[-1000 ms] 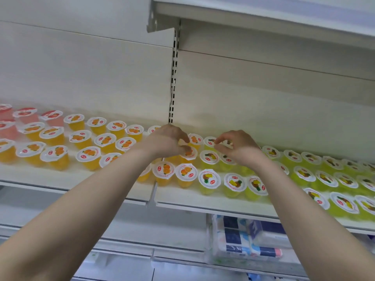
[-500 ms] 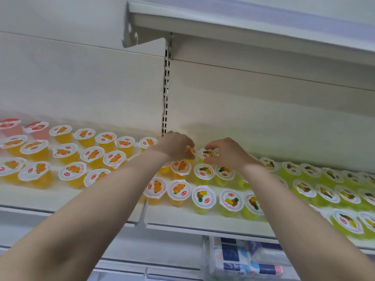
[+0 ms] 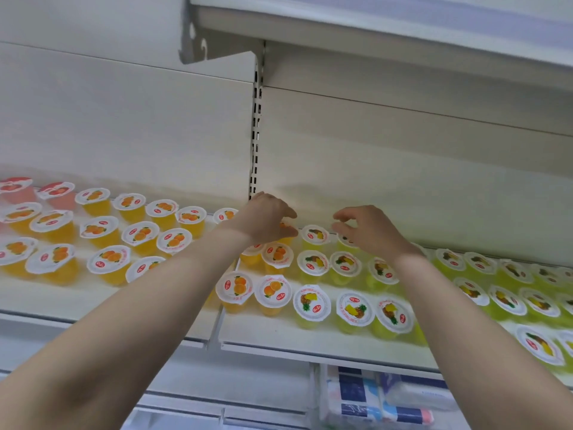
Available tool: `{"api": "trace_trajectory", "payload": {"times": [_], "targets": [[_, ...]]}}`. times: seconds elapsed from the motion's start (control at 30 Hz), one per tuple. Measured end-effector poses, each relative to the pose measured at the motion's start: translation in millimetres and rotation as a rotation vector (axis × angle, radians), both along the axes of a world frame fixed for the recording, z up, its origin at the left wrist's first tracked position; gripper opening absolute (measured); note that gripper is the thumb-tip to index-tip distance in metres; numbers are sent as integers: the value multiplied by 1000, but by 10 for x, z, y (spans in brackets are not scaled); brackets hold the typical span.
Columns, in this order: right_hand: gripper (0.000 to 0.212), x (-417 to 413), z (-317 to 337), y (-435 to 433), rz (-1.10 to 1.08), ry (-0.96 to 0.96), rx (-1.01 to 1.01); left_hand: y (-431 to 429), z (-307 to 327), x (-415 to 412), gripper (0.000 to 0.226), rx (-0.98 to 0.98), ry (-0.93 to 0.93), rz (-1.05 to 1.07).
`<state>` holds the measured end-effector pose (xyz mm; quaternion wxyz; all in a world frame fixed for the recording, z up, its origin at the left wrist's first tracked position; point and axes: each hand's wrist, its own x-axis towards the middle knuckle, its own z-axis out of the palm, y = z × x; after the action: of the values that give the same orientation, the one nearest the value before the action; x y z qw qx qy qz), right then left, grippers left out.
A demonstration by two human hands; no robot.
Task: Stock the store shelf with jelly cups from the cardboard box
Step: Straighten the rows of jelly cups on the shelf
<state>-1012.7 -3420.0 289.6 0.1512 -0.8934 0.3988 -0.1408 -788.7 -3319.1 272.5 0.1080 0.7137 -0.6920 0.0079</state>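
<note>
Jelly cups (image 3: pixel 273 291) fill our white shelf (image 3: pixel 279 333) in rows. Our left hand (image 3: pixel 265 220) curls round an orange cup (image 3: pixel 283 226) at the back; our right hand (image 3: pixel 369 232) hovers over a pineapple cup (image 3: pixel 347 243), fingers loosely parted, holding nothing

A slotted metal upright (image 3: pixel 255 144) is running down the pale back panel (image 3: pixel 124 125). A hooked bracket (image 3: pixel 189 41) is carrying an upper shelf (image 3: pixel 372 23). Below, plastic-wrapped blue-and-white packs (image 3: pixel 372 398) are lying side by side.

I see jelly cups (image 3: pixel 311 302) in rows across the shelf (image 3: pixel 294 339). Below it lie wrapped packs (image 3: pixel 372 401); above it sits an upper shelf (image 3: pixel 372 23).
</note>
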Motion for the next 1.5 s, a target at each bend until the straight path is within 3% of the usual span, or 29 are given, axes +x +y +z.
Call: {"api": "trace_trajectory", "payload": {"times": [0.2, 0.37, 0.53, 0.73, 0.83, 0.93, 1.1, 1.27, 1.37, 1.43, 1.5], "targets": [[53, -240, 13, -83, -41, 169, 44, -85, 32, -240, 35, -4, 41, -97], [51, -203, -46, -40, -38, 155, -24, -43, 22, -314, 35, 27, 23, -61], [52, -232, -69, -34, 8, 99, 50, 13, 40, -360, 35, 16, 24, -40], [21, -380, 41, 115, 80, -21, 28, 106, 84, -419, 26, -85, 72, -40], [42, -461, 87, 271, 96, 99, 155, 213, 135, -506, 27, -43, 75, -82], [60, -474, 44, 392, 94, 243, 80, 325, 119, -600, 40, 32, 81, -77], [54, -484, -39, 452, 38, 227, -12, 445, 76, -697, 51, 34, 30, -59], [60, -594, 5, 472, 33, 159, 65, 505, 66, -726, 51, 31, 20, -21], [39, -764, 172, 413, -22, -38, 80, 517, 97, -794, 46, 5, 16, -34], [28, -903, 246, 360, -66, -11, 44, 505, 115, -862, 42, -23, 22, -53], [33, -1007, 240, 351, -76, 86, 74, 483, 118, -951, 41, -43, 28, -80]]}}
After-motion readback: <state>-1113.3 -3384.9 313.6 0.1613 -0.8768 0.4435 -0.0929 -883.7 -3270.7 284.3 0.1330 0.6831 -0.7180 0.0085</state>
